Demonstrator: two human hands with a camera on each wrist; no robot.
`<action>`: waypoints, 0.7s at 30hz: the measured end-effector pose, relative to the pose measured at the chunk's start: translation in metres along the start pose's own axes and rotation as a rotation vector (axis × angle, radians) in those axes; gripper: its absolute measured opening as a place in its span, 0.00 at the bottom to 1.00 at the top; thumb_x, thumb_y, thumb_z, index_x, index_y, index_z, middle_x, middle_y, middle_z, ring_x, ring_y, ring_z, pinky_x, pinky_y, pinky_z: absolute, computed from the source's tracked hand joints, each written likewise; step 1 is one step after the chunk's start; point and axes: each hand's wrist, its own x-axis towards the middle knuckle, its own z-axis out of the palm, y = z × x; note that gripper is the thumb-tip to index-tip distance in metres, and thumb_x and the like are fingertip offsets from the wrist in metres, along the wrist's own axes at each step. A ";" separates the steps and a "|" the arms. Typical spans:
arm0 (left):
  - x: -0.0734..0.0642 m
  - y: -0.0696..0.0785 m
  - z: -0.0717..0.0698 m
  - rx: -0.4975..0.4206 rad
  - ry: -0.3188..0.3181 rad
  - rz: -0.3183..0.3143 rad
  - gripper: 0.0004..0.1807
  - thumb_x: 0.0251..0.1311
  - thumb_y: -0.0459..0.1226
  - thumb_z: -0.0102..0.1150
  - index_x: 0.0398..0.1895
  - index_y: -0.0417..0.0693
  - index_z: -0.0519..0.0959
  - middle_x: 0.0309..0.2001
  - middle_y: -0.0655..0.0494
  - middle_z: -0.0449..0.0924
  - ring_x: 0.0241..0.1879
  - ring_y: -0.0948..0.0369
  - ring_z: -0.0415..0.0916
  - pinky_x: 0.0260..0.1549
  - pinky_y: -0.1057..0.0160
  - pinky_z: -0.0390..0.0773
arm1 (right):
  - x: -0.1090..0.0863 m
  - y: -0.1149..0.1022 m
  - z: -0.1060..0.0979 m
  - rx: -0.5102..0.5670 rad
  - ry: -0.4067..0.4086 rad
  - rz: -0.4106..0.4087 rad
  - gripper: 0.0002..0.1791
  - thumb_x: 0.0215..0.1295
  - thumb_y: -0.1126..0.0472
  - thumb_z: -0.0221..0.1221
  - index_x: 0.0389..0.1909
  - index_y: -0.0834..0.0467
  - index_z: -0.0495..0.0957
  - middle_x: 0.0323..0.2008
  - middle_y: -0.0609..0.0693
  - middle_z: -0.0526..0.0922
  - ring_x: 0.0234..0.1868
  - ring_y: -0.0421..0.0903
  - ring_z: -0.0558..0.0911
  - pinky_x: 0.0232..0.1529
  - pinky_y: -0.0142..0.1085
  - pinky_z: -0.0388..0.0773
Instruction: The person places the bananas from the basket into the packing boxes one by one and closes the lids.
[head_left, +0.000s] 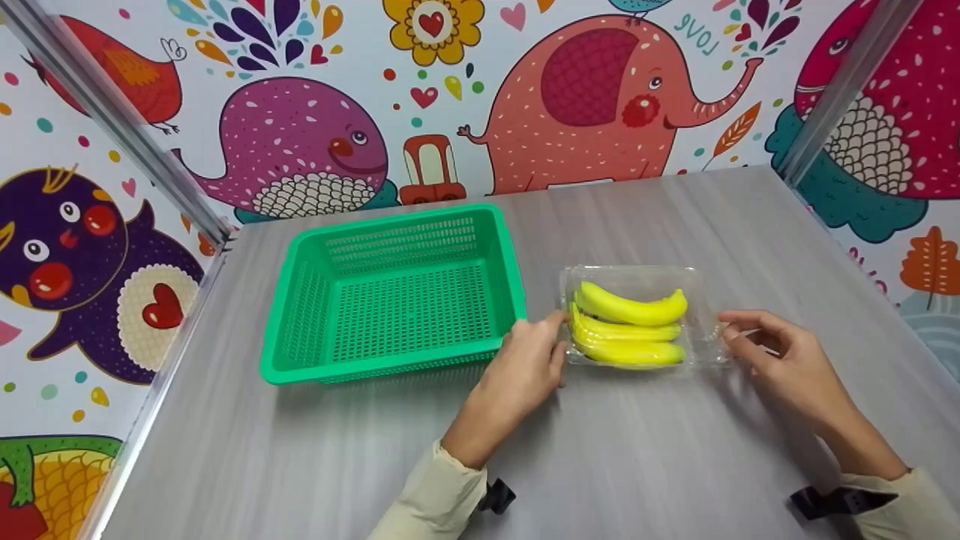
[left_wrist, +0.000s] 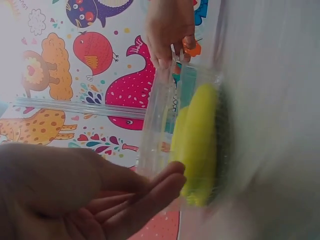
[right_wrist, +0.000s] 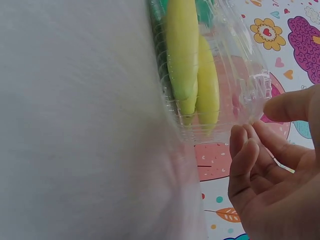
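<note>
A clear plastic clamshell box holds yellow bananas on the grey table, to the right of a green perforated basket. My left hand is at the box's left end, its thumb and fingertips pinching the edge there. At the opposite end, my right hand pinches the box's right edge between thumb and fingers. In the right wrist view the bananas show through the plastic wall. Whether the lid is fully closed I cannot tell.
The green basket's mesh floor shows, with no items on it. Cartoon-printed walls rise behind and at both sides of the table. Metal strips run along the wall corners.
</note>
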 end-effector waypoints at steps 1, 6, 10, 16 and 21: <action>-0.001 -0.001 0.002 -0.008 -0.001 -0.007 0.19 0.79 0.32 0.58 0.69 0.37 0.77 0.29 0.51 0.88 0.18 0.71 0.78 0.17 0.74 0.74 | 0.000 0.000 0.001 -0.003 -0.002 0.003 0.19 0.82 0.54 0.60 0.67 0.56 0.82 0.46 0.40 0.82 0.40 0.38 0.81 0.35 0.28 0.81; -0.004 -0.006 0.014 -0.006 0.031 0.014 0.23 0.84 0.35 0.48 0.77 0.37 0.69 0.22 0.60 0.74 0.18 0.70 0.71 0.17 0.73 0.71 | -0.002 0.003 0.002 -0.007 -0.029 0.019 0.23 0.82 0.54 0.60 0.72 0.54 0.78 0.43 0.45 0.80 0.40 0.39 0.80 0.35 0.28 0.78; -0.005 -0.010 0.023 -0.087 0.036 0.005 0.27 0.86 0.36 0.42 0.82 0.38 0.62 0.25 0.62 0.73 0.22 0.68 0.73 0.22 0.71 0.74 | -0.004 0.005 0.003 -0.010 -0.045 0.021 0.25 0.82 0.56 0.60 0.75 0.55 0.75 0.42 0.47 0.80 0.39 0.42 0.81 0.36 0.28 0.76; -0.004 -0.015 0.031 -0.237 0.039 -0.004 0.28 0.85 0.33 0.43 0.83 0.40 0.60 0.29 0.52 0.85 0.19 0.72 0.76 0.21 0.72 0.77 | -0.005 0.006 0.005 0.016 -0.065 -0.005 0.27 0.81 0.60 0.61 0.76 0.55 0.72 0.38 0.52 0.83 0.35 0.46 0.81 0.32 0.31 0.79; -0.001 -0.015 0.032 -0.279 0.040 -0.011 0.28 0.83 0.31 0.46 0.82 0.39 0.61 0.30 0.49 0.87 0.19 0.72 0.77 0.20 0.71 0.77 | -0.004 0.009 0.005 0.068 -0.083 -0.024 0.28 0.80 0.65 0.60 0.77 0.57 0.70 0.34 0.53 0.84 0.30 0.48 0.81 0.27 0.34 0.77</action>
